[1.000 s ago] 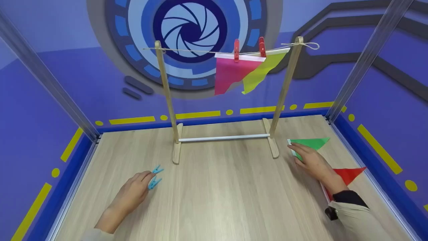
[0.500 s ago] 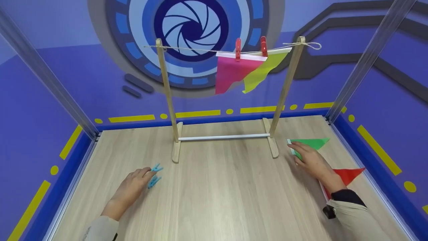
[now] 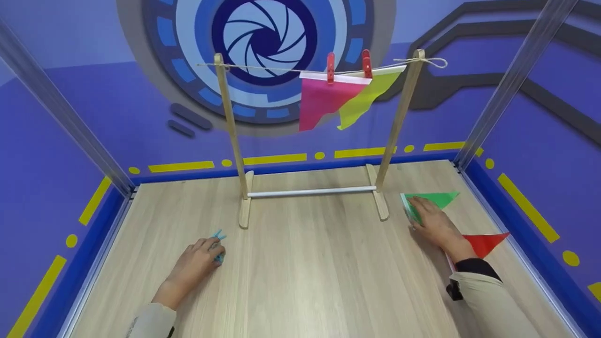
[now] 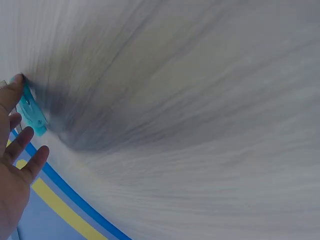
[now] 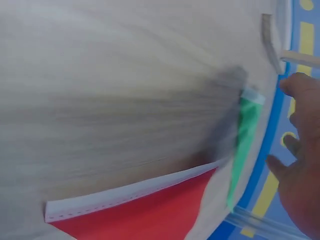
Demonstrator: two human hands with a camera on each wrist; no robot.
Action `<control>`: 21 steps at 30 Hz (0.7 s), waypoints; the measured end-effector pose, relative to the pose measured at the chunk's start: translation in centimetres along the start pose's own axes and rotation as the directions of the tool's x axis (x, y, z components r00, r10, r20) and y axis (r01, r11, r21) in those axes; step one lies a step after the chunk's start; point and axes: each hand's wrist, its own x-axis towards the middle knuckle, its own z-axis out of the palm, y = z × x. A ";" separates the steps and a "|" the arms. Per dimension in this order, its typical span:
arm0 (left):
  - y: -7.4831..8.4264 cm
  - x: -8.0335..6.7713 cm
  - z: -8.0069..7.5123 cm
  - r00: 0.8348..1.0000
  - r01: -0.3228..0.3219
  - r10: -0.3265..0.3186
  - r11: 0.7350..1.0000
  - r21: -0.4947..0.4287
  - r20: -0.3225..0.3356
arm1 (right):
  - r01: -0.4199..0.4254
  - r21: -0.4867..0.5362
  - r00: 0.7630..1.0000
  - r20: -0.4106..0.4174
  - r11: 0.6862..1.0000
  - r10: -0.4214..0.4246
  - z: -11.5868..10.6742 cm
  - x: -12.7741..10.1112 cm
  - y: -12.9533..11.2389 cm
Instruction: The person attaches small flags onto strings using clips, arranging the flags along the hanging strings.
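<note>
On the left of the table, my left hand [image 3: 195, 263] pinches the nearer light-blue clothespin [image 3: 219, 257] between thumb and fingers. Another blue clothespin [image 3: 218, 234] lies just beyond the fingertips. In the left wrist view a blue clothespin [image 4: 33, 111] shows by the fingers. Over on the right, my right hand [image 3: 436, 225] is above the green pennant [image 3: 443, 199], its fingers loosely bent and covering part of it. The right wrist view shows the fingers apart, with the green pennant [image 5: 246, 135] lying flat beyond. A red pennant [image 3: 486, 243] lies partly under the right forearm.
A wooden stand [image 3: 310, 192] at the back carries a string [image 3: 263, 68] between two posts. Red clothespins [image 3: 330, 68] hold a pink pennant [image 3: 324, 101] and a yellow pennant [image 3: 371, 98] on it. Printed walls [image 3: 70, 117] enclose the table [image 3: 305, 263].
My left hand has moved right and closed over the nearer blue clothespin. The right hand has drawn back slightly from the green pennant's white edge, its fingers now over the green cloth.
</note>
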 end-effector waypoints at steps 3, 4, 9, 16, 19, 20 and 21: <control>-0.2 0.1 0.0 0.999 0.032 -0.032 0.999 -0.018 -0.003 | -0.041 -0.041 0.996 0.076 0.998 0.044 0.7 0.0 0.5; -0.3 0.1 0.1 0.999 0.044 -0.044 0.999 -0.019 -0.005 | -0.054 -0.049 0.993 0.099 0.997 0.058 0.9 0.0 0.7; -0.7 -0.2 0.1 0.993 0.118 -0.118 0.993 0.023 -0.008 | -0.113 -0.077 0.976 0.177 0.991 0.125 1.5 0.1 0.9; -0.7 -0.7 0.1 0.978 0.204 -0.203 0.979 0.000 0.041 | -0.178 -0.070 0.949 0.251 0.982 0.190 2.0 0.0 1.0; -1.0 -1.0 0.0 0.973 0.223 -0.220 0.974 -0.036 0.064 | -0.171 -0.049 0.952 0.250 0.984 0.178 2.0 -0.1 1.1; -1.2 -1.2 -0.1 0.972 0.228 -0.224 0.973 -0.047 0.071 | -0.161 -0.046 0.954 0.248 0.986 0.167 1.9 -0.1 1.2; -1.4 -1.3 -0.1 0.971 0.231 -0.227 0.971 -0.056 0.077 | -0.147 -0.043 0.957 0.245 0.988 0.153 1.8 -0.1 1.2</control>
